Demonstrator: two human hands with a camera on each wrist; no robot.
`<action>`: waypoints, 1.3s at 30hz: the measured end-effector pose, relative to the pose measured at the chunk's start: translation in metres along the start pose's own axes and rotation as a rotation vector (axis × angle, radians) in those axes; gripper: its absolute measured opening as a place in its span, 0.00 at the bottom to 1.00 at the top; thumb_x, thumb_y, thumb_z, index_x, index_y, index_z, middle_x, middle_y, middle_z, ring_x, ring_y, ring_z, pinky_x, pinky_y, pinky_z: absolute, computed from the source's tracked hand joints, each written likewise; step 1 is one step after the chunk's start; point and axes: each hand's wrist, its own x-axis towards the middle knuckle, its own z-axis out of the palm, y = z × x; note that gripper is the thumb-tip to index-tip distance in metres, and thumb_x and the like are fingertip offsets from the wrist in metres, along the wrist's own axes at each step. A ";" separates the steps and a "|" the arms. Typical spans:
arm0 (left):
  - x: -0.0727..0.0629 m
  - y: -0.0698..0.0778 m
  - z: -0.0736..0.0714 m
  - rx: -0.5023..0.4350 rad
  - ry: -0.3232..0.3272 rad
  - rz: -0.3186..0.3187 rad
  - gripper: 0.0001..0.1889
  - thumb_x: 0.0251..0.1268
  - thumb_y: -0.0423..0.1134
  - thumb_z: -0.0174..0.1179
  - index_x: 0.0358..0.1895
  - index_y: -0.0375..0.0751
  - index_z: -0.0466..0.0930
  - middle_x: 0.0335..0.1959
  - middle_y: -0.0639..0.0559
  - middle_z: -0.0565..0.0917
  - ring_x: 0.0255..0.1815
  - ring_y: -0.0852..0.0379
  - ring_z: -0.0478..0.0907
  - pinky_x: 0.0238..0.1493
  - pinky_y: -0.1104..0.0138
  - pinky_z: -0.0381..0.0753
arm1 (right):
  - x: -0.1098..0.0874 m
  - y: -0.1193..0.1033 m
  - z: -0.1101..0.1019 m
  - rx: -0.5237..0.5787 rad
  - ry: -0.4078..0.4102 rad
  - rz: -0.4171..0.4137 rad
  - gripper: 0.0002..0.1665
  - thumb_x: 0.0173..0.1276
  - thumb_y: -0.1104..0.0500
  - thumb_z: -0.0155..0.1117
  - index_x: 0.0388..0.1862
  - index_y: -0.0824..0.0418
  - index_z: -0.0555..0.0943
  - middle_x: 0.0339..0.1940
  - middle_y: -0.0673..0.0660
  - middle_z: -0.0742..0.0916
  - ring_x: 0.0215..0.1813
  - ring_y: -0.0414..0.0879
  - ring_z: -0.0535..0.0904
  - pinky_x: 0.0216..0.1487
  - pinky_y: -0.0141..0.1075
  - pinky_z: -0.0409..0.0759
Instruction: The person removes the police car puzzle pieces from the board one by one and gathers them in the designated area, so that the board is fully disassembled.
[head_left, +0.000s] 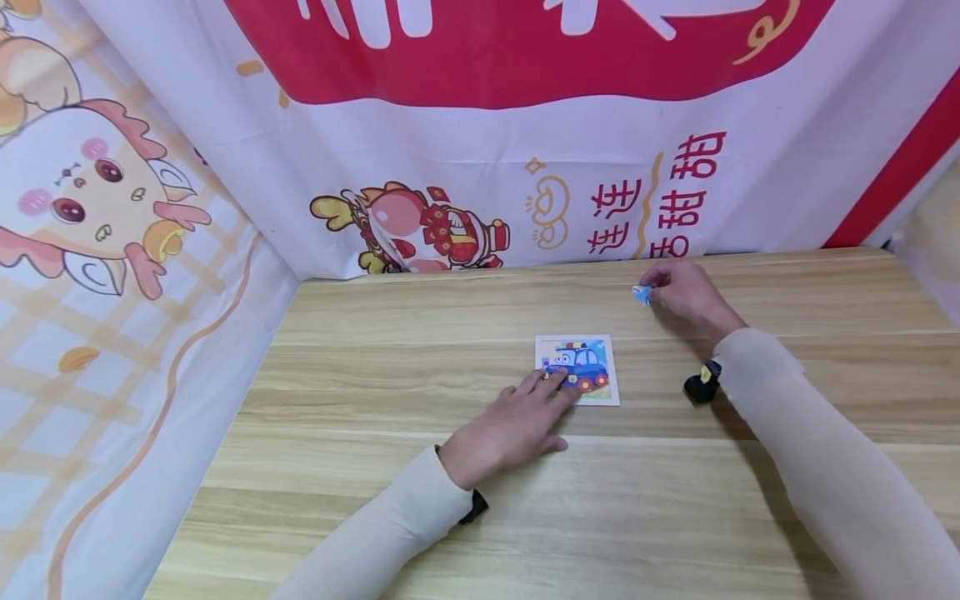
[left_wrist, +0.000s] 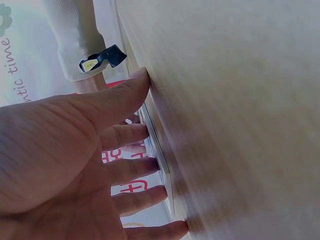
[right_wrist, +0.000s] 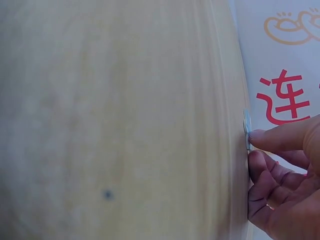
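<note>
2 hands [head_left: 516, 423] [head_left: 684, 290], 1 puzzle [head_left: 589, 365], 1 loose piece [head_left: 641, 293]

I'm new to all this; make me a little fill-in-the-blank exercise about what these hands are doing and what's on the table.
1. The hand pinching the small piece is the person's ____ one.
2. The left hand touches a picture whose car is mainly ____.
3. The border of the picture is ____.
4. The table has a ____-grain surface.

Missing words: right; blue; white; wood.
</note>
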 end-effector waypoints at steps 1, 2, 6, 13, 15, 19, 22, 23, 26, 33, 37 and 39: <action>0.000 0.000 0.000 0.001 0.000 0.000 0.37 0.78 0.55 0.58 0.85 0.54 0.57 0.88 0.48 0.52 0.87 0.41 0.50 0.79 0.41 0.64 | 0.000 0.000 0.000 0.004 0.001 0.003 0.17 0.77 0.70 0.59 0.61 0.69 0.82 0.59 0.69 0.80 0.57 0.62 0.71 0.65 0.57 0.75; 0.000 0.000 0.000 0.003 0.000 -0.001 0.37 0.78 0.55 0.58 0.85 0.54 0.57 0.88 0.48 0.52 0.88 0.41 0.50 0.79 0.41 0.64 | 0.000 -0.001 0.000 0.006 0.003 0.006 0.16 0.77 0.70 0.58 0.61 0.69 0.82 0.59 0.69 0.80 0.57 0.62 0.72 0.65 0.56 0.75; 0.000 0.000 0.000 0.004 0.000 -0.002 0.37 0.78 0.55 0.58 0.85 0.54 0.57 0.88 0.47 0.52 0.88 0.41 0.50 0.80 0.41 0.64 | 0.000 -0.001 0.001 0.002 0.004 0.008 0.16 0.77 0.70 0.58 0.61 0.69 0.82 0.59 0.69 0.79 0.58 0.62 0.72 0.65 0.57 0.75; 0.000 0.000 0.000 -0.005 -0.002 -0.003 0.37 0.78 0.55 0.58 0.85 0.54 0.57 0.88 0.47 0.51 0.88 0.41 0.49 0.80 0.41 0.63 | 0.000 -0.001 0.001 -0.015 -0.001 -0.006 0.16 0.76 0.71 0.58 0.60 0.71 0.82 0.58 0.70 0.80 0.56 0.62 0.72 0.62 0.56 0.76; 0.000 0.000 0.000 -0.006 -0.002 -0.002 0.37 0.78 0.55 0.58 0.85 0.54 0.57 0.88 0.47 0.51 0.88 0.41 0.49 0.80 0.41 0.63 | 0.001 -0.001 0.001 -0.015 0.000 -0.006 0.16 0.76 0.71 0.58 0.59 0.71 0.82 0.58 0.70 0.80 0.56 0.62 0.72 0.61 0.55 0.76; 0.000 0.000 -0.001 -0.003 -0.003 -0.001 0.37 0.78 0.55 0.58 0.84 0.54 0.57 0.88 0.47 0.51 0.88 0.41 0.49 0.80 0.41 0.64 | 0.001 -0.002 0.001 -0.015 -0.002 -0.007 0.16 0.76 0.71 0.58 0.59 0.71 0.82 0.57 0.70 0.80 0.55 0.62 0.73 0.59 0.53 0.77; 0.000 0.000 -0.001 -0.002 -0.002 0.001 0.37 0.78 0.55 0.58 0.84 0.54 0.57 0.88 0.47 0.51 0.88 0.41 0.49 0.80 0.41 0.64 | 0.001 -0.001 0.000 -0.016 -0.001 -0.006 0.16 0.76 0.70 0.59 0.59 0.71 0.82 0.57 0.70 0.79 0.56 0.62 0.72 0.59 0.54 0.76; 0.000 0.000 -0.001 -0.002 -0.001 0.001 0.37 0.78 0.55 0.58 0.84 0.54 0.57 0.88 0.47 0.51 0.88 0.41 0.49 0.80 0.41 0.64 | 0.001 -0.001 0.000 -0.014 0.000 -0.005 0.16 0.76 0.70 0.59 0.59 0.71 0.82 0.57 0.70 0.79 0.56 0.62 0.72 0.60 0.54 0.76; 0.000 0.000 -0.001 -0.004 0.000 0.001 0.37 0.78 0.55 0.59 0.84 0.54 0.57 0.88 0.47 0.51 0.88 0.40 0.49 0.80 0.41 0.63 | 0.001 -0.001 0.001 -0.009 0.005 0.000 0.16 0.76 0.69 0.59 0.59 0.70 0.82 0.58 0.69 0.79 0.56 0.62 0.72 0.61 0.55 0.76; 0.001 0.000 -0.001 -0.005 -0.002 -0.008 0.38 0.77 0.55 0.59 0.84 0.54 0.57 0.88 0.47 0.51 0.88 0.40 0.49 0.80 0.41 0.63 | -0.004 -0.006 0.000 0.021 0.011 -0.002 0.16 0.76 0.68 0.59 0.60 0.67 0.81 0.57 0.68 0.80 0.54 0.60 0.74 0.53 0.48 0.79; 0.001 0.001 -0.001 -0.011 -0.004 -0.014 0.38 0.77 0.55 0.59 0.84 0.55 0.57 0.88 0.47 0.51 0.88 0.40 0.49 0.79 0.41 0.64 | -0.009 -0.012 0.002 0.007 0.007 -0.054 0.16 0.76 0.67 0.60 0.60 0.66 0.82 0.55 0.67 0.82 0.55 0.58 0.76 0.51 0.46 0.79; 0.002 0.000 0.000 -0.018 -0.008 -0.016 0.38 0.77 0.55 0.59 0.85 0.56 0.56 0.88 0.47 0.51 0.88 0.41 0.48 0.80 0.41 0.63 | -0.011 -0.016 0.005 -0.008 0.004 -0.091 0.16 0.76 0.67 0.60 0.60 0.66 0.82 0.55 0.67 0.84 0.55 0.58 0.77 0.53 0.47 0.79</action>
